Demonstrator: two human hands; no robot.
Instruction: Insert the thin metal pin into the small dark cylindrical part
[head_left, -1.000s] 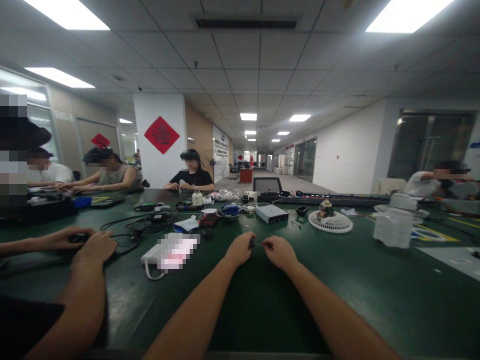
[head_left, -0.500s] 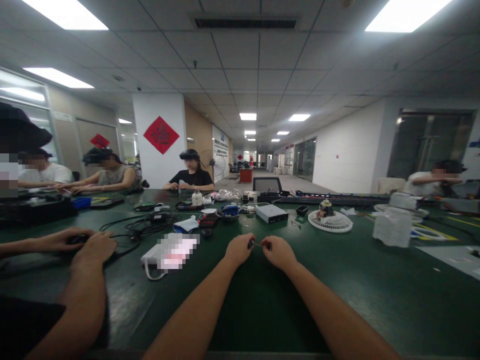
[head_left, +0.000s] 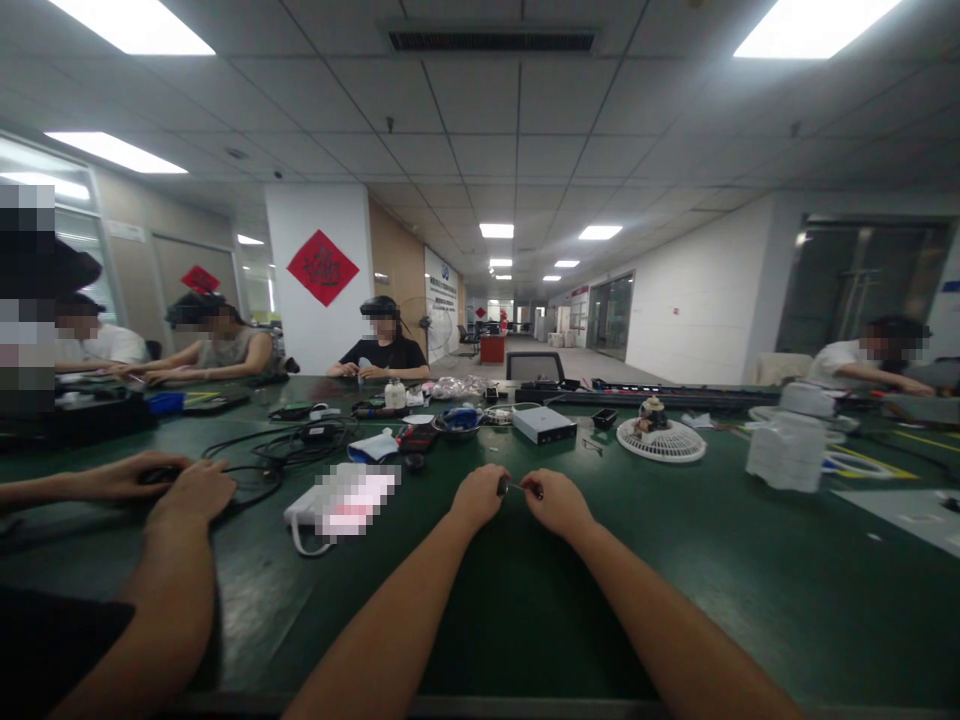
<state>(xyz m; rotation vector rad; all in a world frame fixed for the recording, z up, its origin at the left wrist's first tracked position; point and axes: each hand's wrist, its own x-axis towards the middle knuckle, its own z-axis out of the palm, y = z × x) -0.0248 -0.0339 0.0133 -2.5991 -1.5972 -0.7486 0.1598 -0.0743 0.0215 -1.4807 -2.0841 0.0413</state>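
Both of my hands are held close together just above the green table. My left hand [head_left: 480,497] is closed, its fingers pinched on a small dark part [head_left: 502,486] that is mostly covered by the fingers. A few centimetres to its right, my right hand [head_left: 559,500] is closed round the dark handle of what looks like a small screwdriver [head_left: 517,487]. Its thin metal shaft points left and reaches to the part in my left hand. The tip cannot be made out.
Ahead lie a silver-and-black drive box [head_left: 544,425], a white fan grille with motor [head_left: 660,440] and a small black tray [head_left: 604,418]. Left are a white box with a strap [head_left: 304,508], black cables [head_left: 277,450] and a co-worker's hands [head_left: 187,490]. White plastic housing [head_left: 785,452] stands right.
My hands keep almost the same place and grip, with the shaft still between them. The co-worker at the far right has lowered an arm toward the table.
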